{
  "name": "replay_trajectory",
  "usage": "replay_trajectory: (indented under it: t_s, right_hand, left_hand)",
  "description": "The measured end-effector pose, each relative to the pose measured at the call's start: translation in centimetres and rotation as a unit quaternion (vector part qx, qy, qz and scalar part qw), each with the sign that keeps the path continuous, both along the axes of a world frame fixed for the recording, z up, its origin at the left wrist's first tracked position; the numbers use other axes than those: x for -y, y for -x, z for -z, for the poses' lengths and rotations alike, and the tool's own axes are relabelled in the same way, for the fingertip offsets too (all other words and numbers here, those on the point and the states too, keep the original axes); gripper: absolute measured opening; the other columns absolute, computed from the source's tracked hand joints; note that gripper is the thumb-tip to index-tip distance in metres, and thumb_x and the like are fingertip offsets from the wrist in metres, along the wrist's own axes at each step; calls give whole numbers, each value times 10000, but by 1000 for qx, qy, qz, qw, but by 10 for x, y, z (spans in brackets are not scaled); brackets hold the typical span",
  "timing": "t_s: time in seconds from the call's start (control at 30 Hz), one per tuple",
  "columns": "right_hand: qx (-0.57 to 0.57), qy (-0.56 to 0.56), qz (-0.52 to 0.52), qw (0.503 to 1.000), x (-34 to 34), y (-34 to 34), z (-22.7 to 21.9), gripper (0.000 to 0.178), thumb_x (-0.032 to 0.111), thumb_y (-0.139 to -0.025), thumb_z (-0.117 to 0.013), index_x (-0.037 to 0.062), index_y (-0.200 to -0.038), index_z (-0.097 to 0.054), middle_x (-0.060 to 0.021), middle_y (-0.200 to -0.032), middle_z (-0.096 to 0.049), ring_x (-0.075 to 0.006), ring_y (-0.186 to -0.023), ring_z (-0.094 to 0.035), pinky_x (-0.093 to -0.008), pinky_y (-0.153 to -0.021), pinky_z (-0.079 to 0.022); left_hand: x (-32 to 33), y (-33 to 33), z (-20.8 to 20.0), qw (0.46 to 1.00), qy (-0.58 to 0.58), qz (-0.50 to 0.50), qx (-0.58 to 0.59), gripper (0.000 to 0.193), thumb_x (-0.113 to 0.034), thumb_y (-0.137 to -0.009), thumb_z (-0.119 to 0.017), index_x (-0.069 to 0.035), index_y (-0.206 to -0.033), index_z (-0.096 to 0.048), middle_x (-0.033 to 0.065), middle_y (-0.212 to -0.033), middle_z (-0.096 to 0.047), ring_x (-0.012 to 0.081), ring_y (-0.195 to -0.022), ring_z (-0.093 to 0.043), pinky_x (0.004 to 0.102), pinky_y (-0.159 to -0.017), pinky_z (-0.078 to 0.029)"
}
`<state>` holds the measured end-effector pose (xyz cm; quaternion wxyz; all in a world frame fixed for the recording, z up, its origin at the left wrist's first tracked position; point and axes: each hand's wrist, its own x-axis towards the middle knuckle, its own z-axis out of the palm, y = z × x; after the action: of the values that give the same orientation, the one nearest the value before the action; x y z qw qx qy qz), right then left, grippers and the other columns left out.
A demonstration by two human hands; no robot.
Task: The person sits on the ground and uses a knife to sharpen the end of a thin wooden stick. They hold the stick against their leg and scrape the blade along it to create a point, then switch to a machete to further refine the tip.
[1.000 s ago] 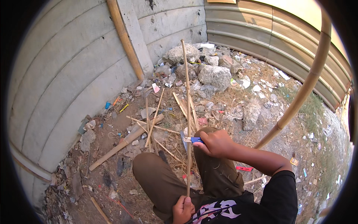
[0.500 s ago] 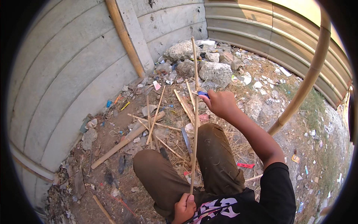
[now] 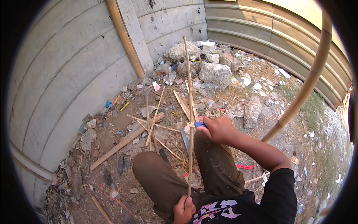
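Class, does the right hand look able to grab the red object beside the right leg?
Probably not as things stand: the red object lies uncovered nearby, but the right hand grips a blue-handled tool.

pale, unreadable lettering (image 3: 223,208) on black shirt (image 3: 278,190)

On the ground (image 3: 120,122), rocks (image 3: 215,75) are heaped at the far corner; a bamboo pole (image 3: 121,147) is laid toward the left edge.

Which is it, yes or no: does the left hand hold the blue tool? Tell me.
No, the blue tool is in the right hand, while the left hand grips the long stick near its lower end.
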<state>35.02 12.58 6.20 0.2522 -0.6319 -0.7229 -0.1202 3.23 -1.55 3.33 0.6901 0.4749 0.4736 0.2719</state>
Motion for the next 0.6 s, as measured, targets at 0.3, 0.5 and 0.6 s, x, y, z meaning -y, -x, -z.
replay_trajectory:
  t_s: [0.3, 0.5, 0.6]
  right_hand:
    - [-12, -36, 126, 991, -50, -32, -23, 526, 526, -1006, -471, 69, -780, -603, -102, -496, -570, -317, -426, -587, -446, -430, -462]
    - [9, 15, -41, 999, 5, 16, 4, 509, 510, -1004, -481, 61, -785, -582, -122, -517, -578, -337, -456, -598, -449, -445, -455]
    - [-4, 2, 18, 1000, -4, 4, 5, 503, 499, -1007, -481, 59, -790, -587, -129, -524, -584, -335, -460, -601, -448, -445, -454]
  left_hand:
    - [-4, 3, 23, 994, -86, 35, -58, 305, -332, -1056, -471, -65, -924, -537, -55, -649, -381, 62, -580, -350, 267, -514, -299]
    - [0, 0, 6, 1000, -12, -10, -10, 320, -343, -1058, -461, -61, -927, -535, -57, -657, -372, 66, -587, -350, 266, -520, -296]
    - [0, 0, 4, 1000, -24, 6, -17, 325, -351, -1058, -459, -59, -935, -535, -60, -661, -364, 70, -588, -344, 266, -522, -290]
